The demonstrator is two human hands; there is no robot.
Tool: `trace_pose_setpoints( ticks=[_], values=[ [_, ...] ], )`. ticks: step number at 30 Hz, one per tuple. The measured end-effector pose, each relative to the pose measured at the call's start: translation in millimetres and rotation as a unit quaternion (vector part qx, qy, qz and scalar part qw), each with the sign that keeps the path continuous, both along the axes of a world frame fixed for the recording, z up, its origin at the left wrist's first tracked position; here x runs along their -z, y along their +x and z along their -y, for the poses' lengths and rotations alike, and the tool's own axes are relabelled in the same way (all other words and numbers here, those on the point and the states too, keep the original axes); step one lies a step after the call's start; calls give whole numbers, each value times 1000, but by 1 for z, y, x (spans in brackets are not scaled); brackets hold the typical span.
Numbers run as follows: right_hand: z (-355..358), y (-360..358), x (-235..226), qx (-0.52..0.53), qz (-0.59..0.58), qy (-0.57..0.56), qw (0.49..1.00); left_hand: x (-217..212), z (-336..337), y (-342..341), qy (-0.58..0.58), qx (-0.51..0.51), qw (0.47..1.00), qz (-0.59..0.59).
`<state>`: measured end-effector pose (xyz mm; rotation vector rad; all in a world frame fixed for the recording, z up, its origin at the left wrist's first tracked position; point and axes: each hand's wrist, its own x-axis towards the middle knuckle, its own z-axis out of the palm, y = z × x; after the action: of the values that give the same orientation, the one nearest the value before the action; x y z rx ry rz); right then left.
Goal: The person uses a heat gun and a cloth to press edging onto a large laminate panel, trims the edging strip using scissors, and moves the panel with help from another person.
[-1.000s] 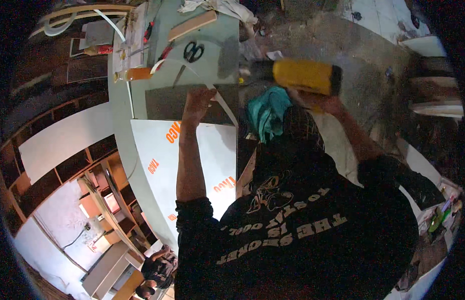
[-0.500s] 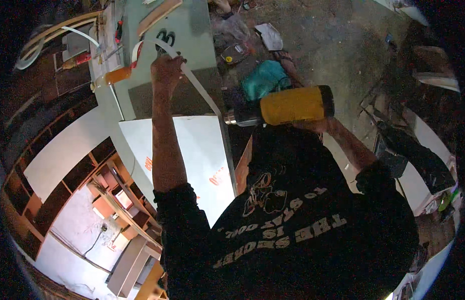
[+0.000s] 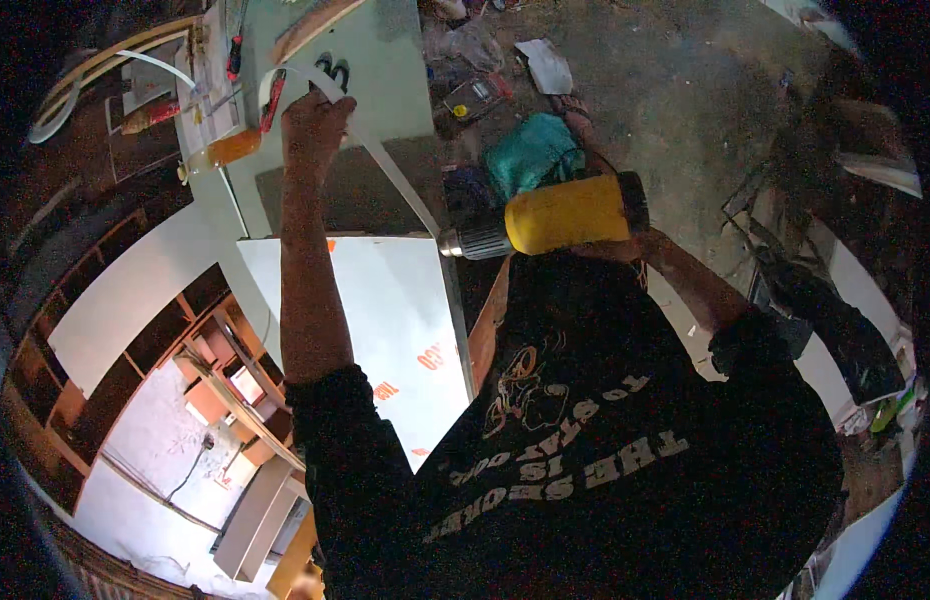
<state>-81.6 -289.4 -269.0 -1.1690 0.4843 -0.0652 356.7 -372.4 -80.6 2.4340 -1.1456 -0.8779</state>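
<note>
Left arm stretched forward, right arm bent at the heat gun.

Left hand (image 3: 315, 120) closes its fingers on a long white edge-band strip (image 3: 390, 170) above the white board (image 3: 370, 300); right hand (image 3: 625, 245) wraps around a yellow cylindrical heat gun (image 3: 555, 215).

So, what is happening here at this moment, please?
A person stands over a white panel. The left hand pulls a thin white edge strip up and away from the panel's edge. The right hand holds a yellow heat gun, its metal nozzle aimed where the strip meets the panel. Hand tools lie on the green panel beyond.
</note>
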Motion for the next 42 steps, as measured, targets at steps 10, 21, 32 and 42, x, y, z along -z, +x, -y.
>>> trace_pose_setpoints(
  ticks=[10,21,32,42],
  values=[
    [25,-9,-2,-23,-32,-7,999,14,-21,36,-89,177,972,122],
    [136,34,-37,-200,-143,37,968,-10,-25,39,75,77,984,143],
    [154,40,-48,-194,-85,151,966,-23,3,13,44,141,968,202],
    [76,-4,-11,-108,-102,50,988,-22,31,-17,9,178,975,136]
  ],
)
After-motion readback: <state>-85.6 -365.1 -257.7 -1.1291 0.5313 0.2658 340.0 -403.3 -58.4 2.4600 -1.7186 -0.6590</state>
